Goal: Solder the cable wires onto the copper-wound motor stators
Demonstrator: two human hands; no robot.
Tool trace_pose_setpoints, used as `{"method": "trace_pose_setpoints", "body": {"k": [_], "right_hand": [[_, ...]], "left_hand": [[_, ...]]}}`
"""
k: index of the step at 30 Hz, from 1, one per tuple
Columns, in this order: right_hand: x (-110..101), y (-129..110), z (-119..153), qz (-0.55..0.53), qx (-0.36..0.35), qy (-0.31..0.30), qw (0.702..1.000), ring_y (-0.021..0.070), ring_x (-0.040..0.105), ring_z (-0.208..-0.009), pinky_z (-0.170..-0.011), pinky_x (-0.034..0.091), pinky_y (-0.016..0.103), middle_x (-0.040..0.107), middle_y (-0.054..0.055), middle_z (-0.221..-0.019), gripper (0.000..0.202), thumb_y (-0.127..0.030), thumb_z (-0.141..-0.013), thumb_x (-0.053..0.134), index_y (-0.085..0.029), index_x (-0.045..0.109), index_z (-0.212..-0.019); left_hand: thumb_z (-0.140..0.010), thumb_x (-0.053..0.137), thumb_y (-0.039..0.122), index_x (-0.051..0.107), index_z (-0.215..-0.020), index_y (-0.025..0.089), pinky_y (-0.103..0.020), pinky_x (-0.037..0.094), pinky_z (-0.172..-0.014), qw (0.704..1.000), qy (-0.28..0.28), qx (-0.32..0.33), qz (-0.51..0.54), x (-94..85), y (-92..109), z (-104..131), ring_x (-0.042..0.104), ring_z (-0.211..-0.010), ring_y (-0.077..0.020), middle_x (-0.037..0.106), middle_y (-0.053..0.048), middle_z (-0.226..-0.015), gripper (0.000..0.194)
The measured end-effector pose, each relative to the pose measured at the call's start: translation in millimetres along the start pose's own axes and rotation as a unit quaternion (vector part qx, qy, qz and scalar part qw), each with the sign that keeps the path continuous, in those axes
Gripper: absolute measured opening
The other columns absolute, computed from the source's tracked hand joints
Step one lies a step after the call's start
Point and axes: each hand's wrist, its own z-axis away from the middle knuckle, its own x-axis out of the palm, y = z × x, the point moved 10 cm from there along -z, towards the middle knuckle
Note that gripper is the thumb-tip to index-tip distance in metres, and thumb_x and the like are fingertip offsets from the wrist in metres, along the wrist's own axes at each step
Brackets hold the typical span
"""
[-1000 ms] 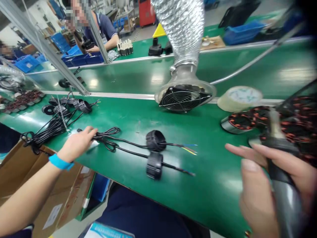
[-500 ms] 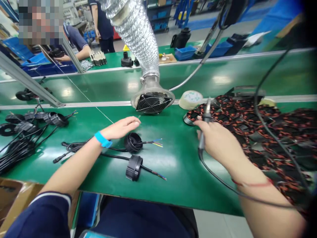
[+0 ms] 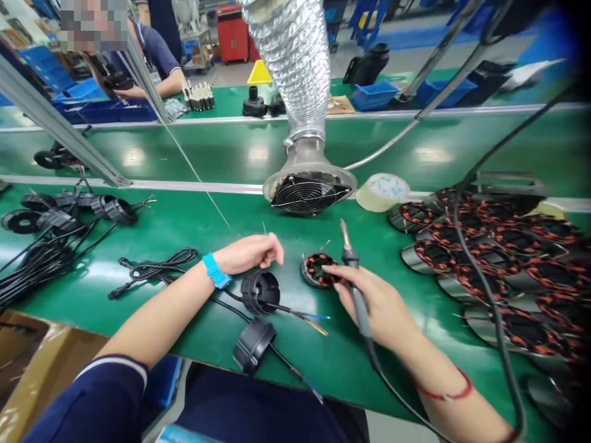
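My right hand (image 3: 381, 304) is wrapped round a soldering iron (image 3: 362, 307), its tip pointing up and away. The thumb and forefinger of that hand also reach the rim of a motor stator (image 3: 318, 271) with orange-and-black windings. My left hand (image 3: 253, 252) is closed, left of the stator. A thin solder wire (image 3: 196, 172) runs down from the upper left to this hand, and the fingers partly hide where it goes. Below lie two black plastic caps, one (image 3: 261, 292) behind the other (image 3: 253, 344), each on a cable with bared coloured wire ends.
A fan (image 3: 307, 197) under a silver duct (image 3: 300, 67) stands ahead. Rows of stators (image 3: 480, 277) cover the right side. A tape roll (image 3: 382, 192) sits by the fan. Cabled caps (image 3: 111, 209) lie at left. The iron's cord (image 3: 392, 387) trails right. Another person (image 3: 157, 55) works across.
My right hand has brought one stator, together with the soldering iron, leftward from the group to the middle. My left hand's fingers have curled in. The view has shifted.
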Motion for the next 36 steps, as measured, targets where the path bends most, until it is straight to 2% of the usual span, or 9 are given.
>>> {"method": "trace_pose_setpoints", "body": {"k": [4,7,10,14,21,26,30,34,36], "right_hand": [[-8.1,-0.5,3.0,0.002,0.079,0.044,0.996,0.0207,0.068,-0.079,-0.073,0.056,0.035,0.070,0.007,-0.098,0.020,-0.028,-0.092,0.051,-0.022,0.056,-0.111],[7.5,3.4,-2.6,-0.001,0.132,-0.006,0.991,0.0277,0.067,-0.093,-0.077,0.057,0.042,0.067,0.012,-0.108,0.039,-0.041,-0.088,0.059,-0.021,0.050,-0.119],[27.4,-1.2,-10.1,-0.008,0.118,-0.061,0.991,0.0311,0.065,-0.100,-0.083,0.056,0.047,0.064,0.014,-0.112,0.046,-0.042,-0.086,0.063,-0.021,0.048,-0.123],[37.3,-0.3,-10.7,-0.072,0.099,-0.048,0.991,0.0300,0.063,-0.107,-0.091,0.054,0.049,0.061,0.013,-0.120,0.049,-0.040,-0.088,0.060,-0.023,0.043,-0.130],[39.1,-0.1,-2.0,-0.147,0.079,-0.017,0.986,0.0277,0.058,-0.120,-0.100,0.051,0.047,0.054,0.013,-0.134,0.049,-0.040,-0.091,0.057,-0.026,0.036,-0.134],[41.4,3.1,-2.8,-0.157,0.090,-0.026,0.983,0.0285,0.059,-0.119,-0.099,0.052,0.049,0.054,0.014,-0.133,0.054,-0.041,-0.090,0.060,-0.025,0.035,-0.135],[42.2,3.6,-3.4,-0.165,0.094,-0.035,0.981,0.0287,0.058,-0.119,-0.100,0.051,0.049,0.054,0.014,-0.132,0.053,-0.037,-0.089,0.060,-0.025,0.036,-0.135],[40.1,1.5,-5.0,-0.160,0.091,-0.041,0.982,0.0281,0.061,-0.115,-0.098,0.052,0.048,0.056,0.014,-0.129,0.053,-0.033,-0.088,0.060,-0.024,0.037,-0.135],[39.5,1.3,-5.7,-0.151,0.093,-0.042,0.983,0.0285,0.062,-0.112,-0.094,0.054,0.048,0.058,0.014,-0.126,0.054,-0.032,-0.088,0.061,-0.024,0.038,-0.135]], "left_hand": [[-0.093,0.045,0.048,0.065,-0.068,0.012,-0.027,0.042,-0.076,0.973,0.077,0.056,-0.208,-7.2,20.1,4.4,0.052,-0.070,-0.0123,0.057,-0.003,-0.071,0.049],[-0.096,0.041,0.032,0.068,-0.091,0.012,-0.028,0.042,-0.076,0.941,0.129,0.041,-0.311,-10.3,25.3,5.6,0.053,-0.070,-0.0134,0.059,-0.002,-0.072,0.034],[-0.089,0.057,0.026,0.065,-0.107,0.013,-0.026,0.042,-0.071,0.936,0.087,0.034,-0.339,0.9,23.4,-1.4,0.050,-0.068,-0.0125,0.056,0.001,-0.075,0.023],[-0.088,0.059,0.018,0.068,-0.090,0.014,-0.025,0.043,-0.076,0.927,-0.002,0.057,-0.371,18.7,26.4,-7.7,0.054,-0.078,-0.0125,0.058,-0.003,-0.086,0.010],[-0.092,0.051,0.016,0.067,-0.091,0.014,-0.024,0.042,-0.082,0.885,-0.030,0.109,-0.451,37.3,48.9,-16.5,0.056,-0.086,-0.0141,0.057,-0.004,-0.091,0.016],[-0.095,0.046,0.022,0.063,-0.119,0.014,-0.028,0.043,-0.092,0.877,0.019,0.114,-0.467,24.5,47.6,-40.1,0.057,-0.100,-0.0169,0.058,-0.009,-0.107,0.030],[-0.092,0.047,0.023,0.069,-0.096,0.014,-0.028,0.043,-0.082,0.840,-0.003,0.044,-0.541,10.3,33.8,-45.2,0.057,-0.087,-0.0172,0.062,-0.008,-0.095,0.024],[-0.087,0.051,0.021,0.065,-0.078,0.012,-0.025,0.042,-0.073,0.915,-0.094,-0.062,-0.388,6.1,9.7,-30.4,0.055,-0.072,-0.0124,0.064,-0.004,-0.078,0.019],[-0.087,0.053,0.023,0.063,-0.077,0.011,-0.024,0.042,-0.072,0.956,-0.091,-0.096,-0.263,5.3,1.4,-24.6,0.055,-0.070,-0.0108,0.064,-0.003,-0.076,0.019]]}}
